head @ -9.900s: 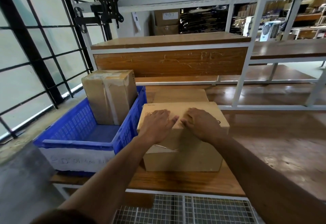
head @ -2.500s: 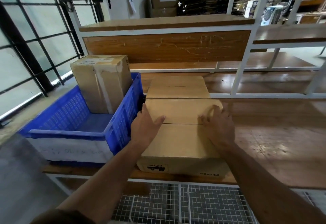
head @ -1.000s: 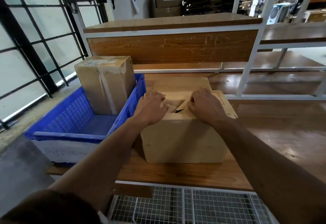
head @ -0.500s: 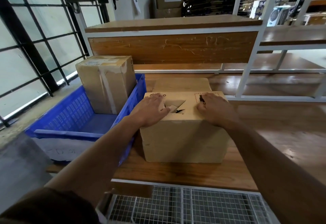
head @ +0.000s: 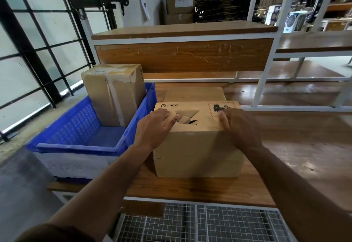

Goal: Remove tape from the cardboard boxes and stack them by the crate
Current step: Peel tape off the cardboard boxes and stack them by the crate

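A brown cardboard box [head: 198, 152] marked PICO stands on the wooden table [head: 295, 146], right of the blue crate [head: 80, 137]. Its top shows a torn patch near the middle. My left hand [head: 154, 127] lies on the box's top left edge, fingers spread. My right hand [head: 240, 125] presses the top right corner, over a red-bordered label. Behind this box sits a second, lower cardboard box [head: 194, 94]. A taped box [head: 114, 93] stands upright inside the crate, with clear tape running down its front.
A wooden shelf unit [head: 182, 55] with white metal posts [head: 266, 81] rises behind the boxes. A wire mesh shelf [head: 200, 222] lies below the table's front edge. Black-framed windows [head: 38, 51] line the left side.
Over ten seconds the box was turned over, so the PICO face is now on top. In the last second both hands slid apart toward the top's outer edges.
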{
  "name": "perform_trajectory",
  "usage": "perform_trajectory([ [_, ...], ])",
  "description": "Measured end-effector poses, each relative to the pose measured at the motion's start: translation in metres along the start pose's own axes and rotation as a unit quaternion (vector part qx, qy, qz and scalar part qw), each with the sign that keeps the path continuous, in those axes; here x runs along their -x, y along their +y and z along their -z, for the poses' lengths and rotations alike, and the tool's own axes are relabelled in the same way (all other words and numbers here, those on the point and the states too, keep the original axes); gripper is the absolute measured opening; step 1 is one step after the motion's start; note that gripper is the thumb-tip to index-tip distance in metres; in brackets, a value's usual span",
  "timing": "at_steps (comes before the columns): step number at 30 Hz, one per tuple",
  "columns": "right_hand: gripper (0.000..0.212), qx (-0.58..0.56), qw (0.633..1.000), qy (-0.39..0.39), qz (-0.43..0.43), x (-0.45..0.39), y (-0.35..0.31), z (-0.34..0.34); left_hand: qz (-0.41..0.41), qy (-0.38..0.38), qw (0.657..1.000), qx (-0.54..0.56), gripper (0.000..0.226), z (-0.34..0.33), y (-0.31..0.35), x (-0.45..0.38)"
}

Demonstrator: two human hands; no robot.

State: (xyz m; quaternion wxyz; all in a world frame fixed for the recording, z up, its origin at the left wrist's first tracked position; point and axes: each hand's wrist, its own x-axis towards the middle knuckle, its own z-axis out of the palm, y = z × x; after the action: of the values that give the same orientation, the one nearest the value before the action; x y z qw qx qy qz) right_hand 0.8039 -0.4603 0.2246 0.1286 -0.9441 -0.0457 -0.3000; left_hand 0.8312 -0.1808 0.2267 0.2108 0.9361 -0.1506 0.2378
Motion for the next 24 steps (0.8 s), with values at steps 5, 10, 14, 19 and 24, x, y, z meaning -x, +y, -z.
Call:
perform_trajectory([
  [5,0.064,0.001,0.998,0.044,0.047,0.037,0.011,-0.004,-0.105,0.091,0.99,-0.011,0.077,-0.014,-0.012,0.029],
  [10,0.072,-0.022,0.998,0.045,0.044,0.037,0.013,-0.008,-0.116,0.068,0.991,-0.023,0.083,-0.015,-0.017,0.027],
  [14,0.068,-0.034,0.997,0.068,0.032,0.036,0.008,-0.011,-0.092,0.053,0.994,-0.011,0.083,-0.013,-0.015,0.025],
  [19,0.066,-0.141,0.985,0.102,-0.023,0.044,0.001,-0.015,-0.043,0.02,0.998,0.027,0.088,-0.006,-0.009,0.029],
  [24,0.093,-0.374,0.891,0.082,-0.244,0.083,0.005,-0.034,0.0,-0.046,0.998,0.044,0.101,0.005,-0.011,0.031],
])
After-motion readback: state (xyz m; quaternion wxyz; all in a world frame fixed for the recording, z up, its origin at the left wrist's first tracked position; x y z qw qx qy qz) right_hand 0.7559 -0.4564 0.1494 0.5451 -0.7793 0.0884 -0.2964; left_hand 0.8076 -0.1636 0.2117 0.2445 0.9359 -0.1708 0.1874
